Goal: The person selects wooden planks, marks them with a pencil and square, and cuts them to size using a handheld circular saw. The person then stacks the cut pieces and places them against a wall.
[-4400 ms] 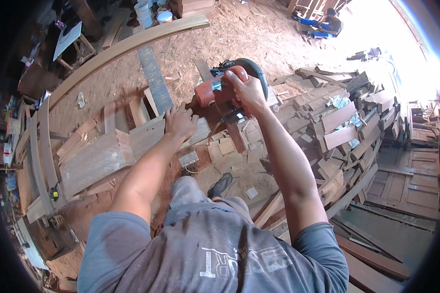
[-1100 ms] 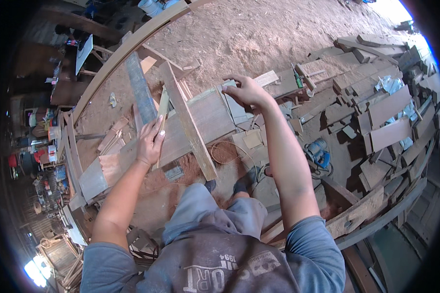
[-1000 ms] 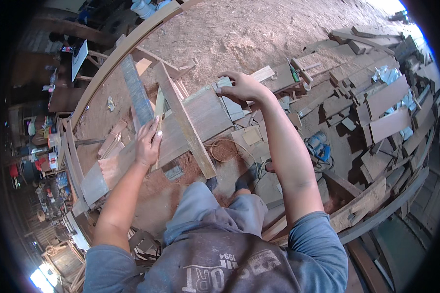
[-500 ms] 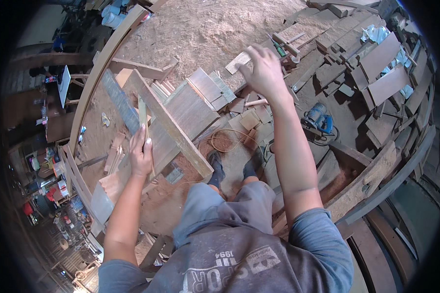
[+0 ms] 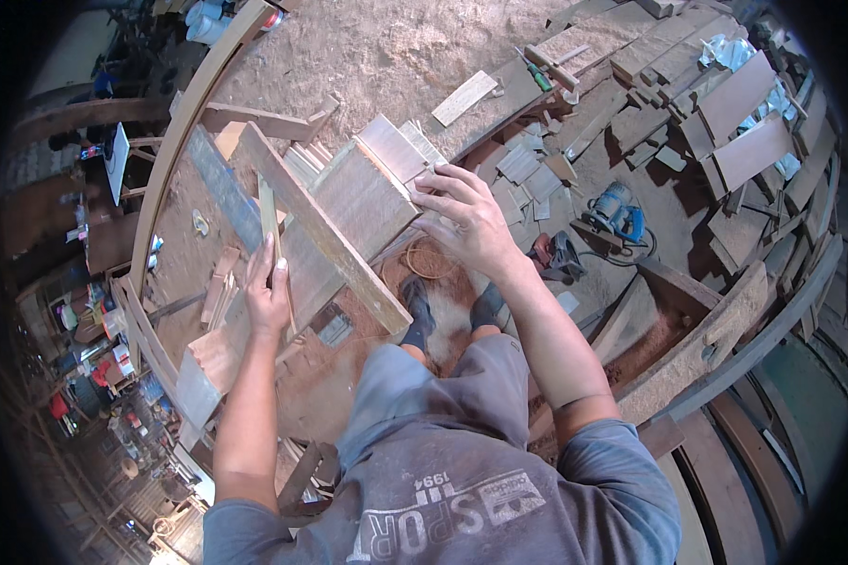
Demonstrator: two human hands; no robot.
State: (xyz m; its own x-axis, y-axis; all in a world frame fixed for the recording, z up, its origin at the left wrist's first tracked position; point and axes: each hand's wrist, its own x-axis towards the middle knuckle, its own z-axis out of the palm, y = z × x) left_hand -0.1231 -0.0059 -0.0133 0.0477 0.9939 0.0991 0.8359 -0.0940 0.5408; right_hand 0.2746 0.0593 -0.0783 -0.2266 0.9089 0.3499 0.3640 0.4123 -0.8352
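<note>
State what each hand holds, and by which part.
Left hand grips a thin wooden strip near its lower end. Right hand rests fingers on the wide plank's end; no closed hold shows.

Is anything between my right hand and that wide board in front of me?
Nothing visible. The right hand has its fingertips at the near end of the wide board. A long batten lies across the board further left, clear of that hand.

The long plank (image 5: 322, 226) is bare wood, dull and rough. The wide board (image 5: 349, 202) under it is bare wood too, pale and dusty. Behind the plank, the floor (image 5: 386, 56) is covered in soft sawdust. Right of the plank lies a blue plastic power tool (image 5: 618, 209).
</note>
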